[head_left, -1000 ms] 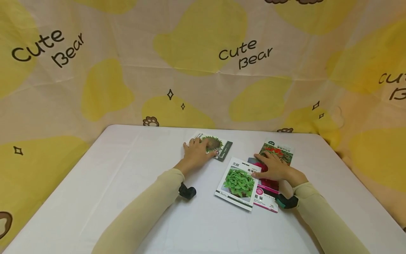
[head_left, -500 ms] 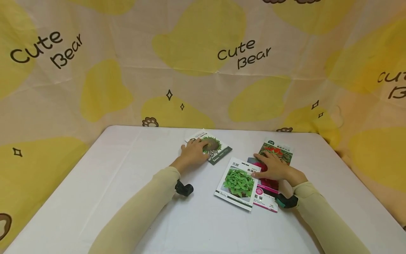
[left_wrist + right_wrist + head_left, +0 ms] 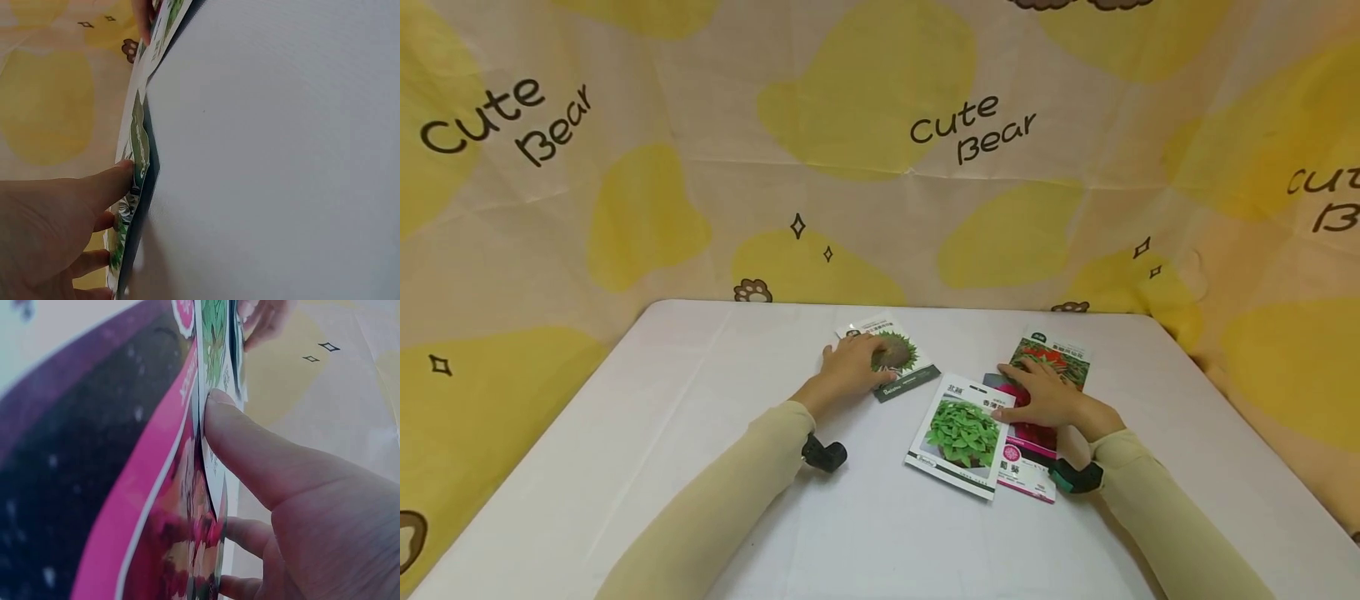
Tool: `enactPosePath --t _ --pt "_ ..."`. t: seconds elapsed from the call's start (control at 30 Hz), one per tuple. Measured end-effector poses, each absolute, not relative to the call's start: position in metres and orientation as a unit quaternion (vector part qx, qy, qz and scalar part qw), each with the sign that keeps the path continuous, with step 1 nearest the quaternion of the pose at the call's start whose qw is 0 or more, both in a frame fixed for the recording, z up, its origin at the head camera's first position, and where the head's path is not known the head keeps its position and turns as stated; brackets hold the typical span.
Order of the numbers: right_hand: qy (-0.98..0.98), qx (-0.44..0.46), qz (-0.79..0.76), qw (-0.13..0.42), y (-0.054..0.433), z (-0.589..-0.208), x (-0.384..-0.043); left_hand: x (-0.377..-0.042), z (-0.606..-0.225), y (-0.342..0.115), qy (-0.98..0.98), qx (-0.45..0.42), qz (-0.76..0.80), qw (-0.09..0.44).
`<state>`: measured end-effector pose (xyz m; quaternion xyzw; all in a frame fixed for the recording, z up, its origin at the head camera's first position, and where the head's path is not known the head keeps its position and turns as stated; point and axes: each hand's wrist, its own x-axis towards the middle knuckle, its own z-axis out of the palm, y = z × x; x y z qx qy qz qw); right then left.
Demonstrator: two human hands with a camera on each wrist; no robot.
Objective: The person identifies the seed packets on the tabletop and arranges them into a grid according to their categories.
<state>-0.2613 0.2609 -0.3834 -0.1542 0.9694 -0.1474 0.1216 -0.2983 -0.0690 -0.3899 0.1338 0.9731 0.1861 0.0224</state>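
Observation:
My left hand (image 3: 842, 375) rests with spread fingers on a seed packet (image 3: 906, 379) that pictures a round spiky green plant. In the left wrist view, the thumb (image 3: 112, 184) touches that packet near its dark green band. My right hand (image 3: 1051, 398) lies spread over several overlapping packets. Its thumb (image 3: 234, 428) presses on the edge of the white packet with green leaves (image 3: 962, 433). Beneath the fingers is a magenta-flower packet (image 3: 1028, 479), partly covered by the leaf packet. A red-flower packet (image 3: 1075, 367) lies behind it, partly hidden by the hand.
The packets lie on a white-covered table (image 3: 700, 400) with rounded back corners. A yellow-and-beige "Cute Bear" cloth (image 3: 850, 108) hangs behind it and along the sides. A black wrist camera (image 3: 824, 454) sits at the left cuff.
My left hand has turned the spiky-plant packet clockwise and drawn it slightly left and toward me. The right hand and its packets have stayed in place.

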Motion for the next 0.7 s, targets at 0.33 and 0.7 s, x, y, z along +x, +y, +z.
enactPosePath --t 0.33,0.7 --pt "0.967 -0.166 -0.154 0.120 0.262 -0.384 -0.261 -0.292 -0.385 -0.085 0.969 0.170 0.175 0.045" --pt "0.969 -0.170 -0.144 0.110 0.262 -0.383 -0.260 -0.286 -0.385 -0.098 0.966 0.185 0.171 0.065"
